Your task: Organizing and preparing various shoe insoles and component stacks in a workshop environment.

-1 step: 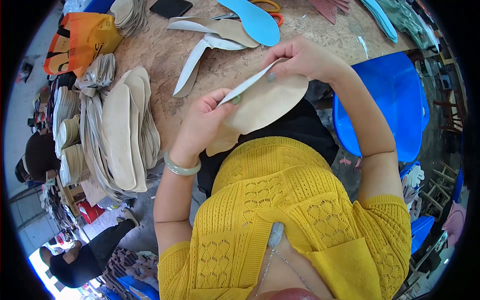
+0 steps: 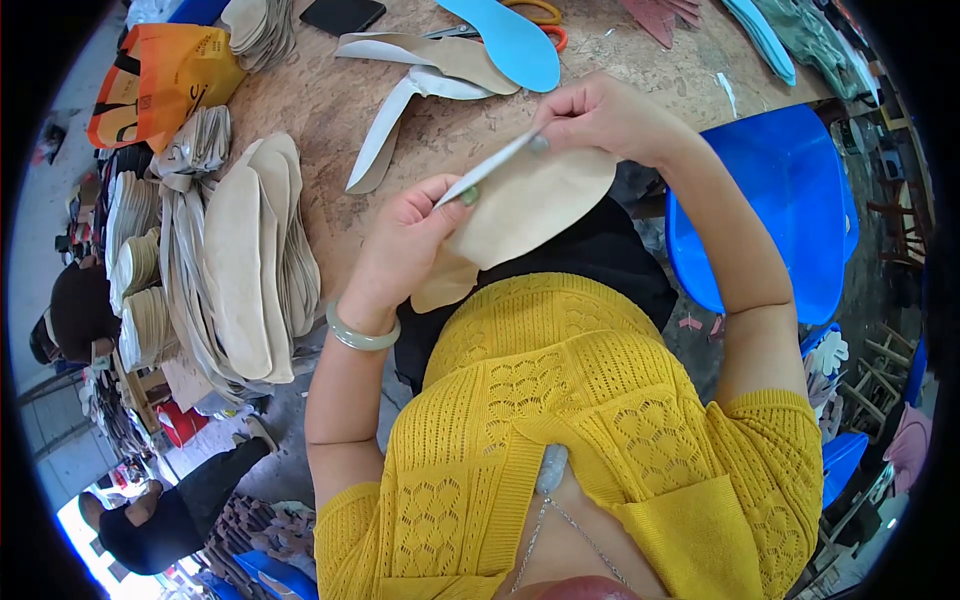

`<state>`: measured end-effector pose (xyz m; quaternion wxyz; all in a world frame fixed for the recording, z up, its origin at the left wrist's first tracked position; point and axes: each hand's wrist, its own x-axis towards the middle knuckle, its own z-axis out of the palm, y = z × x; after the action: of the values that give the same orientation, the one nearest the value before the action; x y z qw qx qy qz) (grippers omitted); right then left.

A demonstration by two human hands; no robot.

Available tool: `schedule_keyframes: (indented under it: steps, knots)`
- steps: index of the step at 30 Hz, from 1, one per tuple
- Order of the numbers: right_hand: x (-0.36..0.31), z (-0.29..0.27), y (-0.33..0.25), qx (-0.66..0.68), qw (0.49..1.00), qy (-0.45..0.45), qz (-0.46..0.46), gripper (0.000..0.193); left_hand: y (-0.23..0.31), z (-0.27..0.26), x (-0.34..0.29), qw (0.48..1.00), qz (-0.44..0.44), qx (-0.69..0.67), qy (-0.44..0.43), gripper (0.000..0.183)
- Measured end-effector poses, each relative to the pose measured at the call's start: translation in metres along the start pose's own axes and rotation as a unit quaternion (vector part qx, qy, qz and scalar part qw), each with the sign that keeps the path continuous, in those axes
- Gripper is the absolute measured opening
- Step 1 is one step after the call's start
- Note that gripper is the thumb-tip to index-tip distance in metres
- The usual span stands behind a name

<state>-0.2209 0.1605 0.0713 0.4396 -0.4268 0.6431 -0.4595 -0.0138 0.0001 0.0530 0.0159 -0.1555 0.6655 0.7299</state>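
Above my lap I hold a curved beige shoe piece (image 2: 525, 205) with a white side showing along its upper edge. My left hand (image 2: 420, 215) pinches that edge at its lower left end. At the upper right end, my right hand (image 2: 590, 125) closes thumb and fingers on the same edge. Below my left hand hangs a rounded beige flap (image 2: 445, 285); whether it is part of the same piece, I cannot tell. Just beyond, a folded beige-and-white shoe piece (image 2: 385, 135) lies on the table (image 2: 330, 125). A blue sole-shaped piece (image 2: 510, 45) overlaps a pair of orange-handled scissors (image 2: 556, 38).
Stacked beige shoe pieces (image 2: 240, 270) cover the table's left side. Behind them are an orange bag (image 2: 165, 85) and a black phone (image 2: 343, 14). A blue plastic tub (image 2: 765, 200) stands to my right. Another person (image 2: 165, 510) is at the lower left.
My right hand's grip on the edge has shifted slightly, and the edge's upper right tip is now down and left of where it was. My left hand has barely moved.
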Motion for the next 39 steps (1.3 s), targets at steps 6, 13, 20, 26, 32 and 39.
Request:
schedule_keyframes:
  steps: [6, 13, 20, 26, 32, 39]
  knots:
    - [-0.002, 0.004, 0.018, -0.015, 0.994, 0.107, 0.026, 0.017, 0.000, 0.004, -0.009, 0.993, 0.006, 0.100, 0.061, 0.017]
    - [-0.001, 0.003, 0.020, -0.043, 0.995, 0.090, -0.007, 0.018, -0.003, -0.010, -0.011, 0.997, -0.040, 0.040, 0.050, 0.012]
    - [0.000, -0.034, 0.031, -0.155, 0.979, 0.124, -0.050, 0.018, 0.001, -0.039, -0.008, 0.995, -0.096, -0.015, 0.027, 0.019]
    - [0.000, -0.058, 0.050, -0.189, 0.961, 0.132, -0.156, 0.016, -0.008, -0.041, -0.001, 0.994, -0.005, 0.031, 0.106, 0.020]
    - [-0.018, -0.051, 0.048, -0.470, 0.744, 0.263, -0.396, 0.021, -0.012, -0.030, 0.003, 0.727, 0.419, 0.486, 0.246, 0.028]
    - [-0.057, -0.027, 0.076, -0.488, 0.818, 0.176, -0.249, 0.022, -0.037, -0.027, -0.013, 0.719, 0.363, 0.588, 0.074, 0.027]
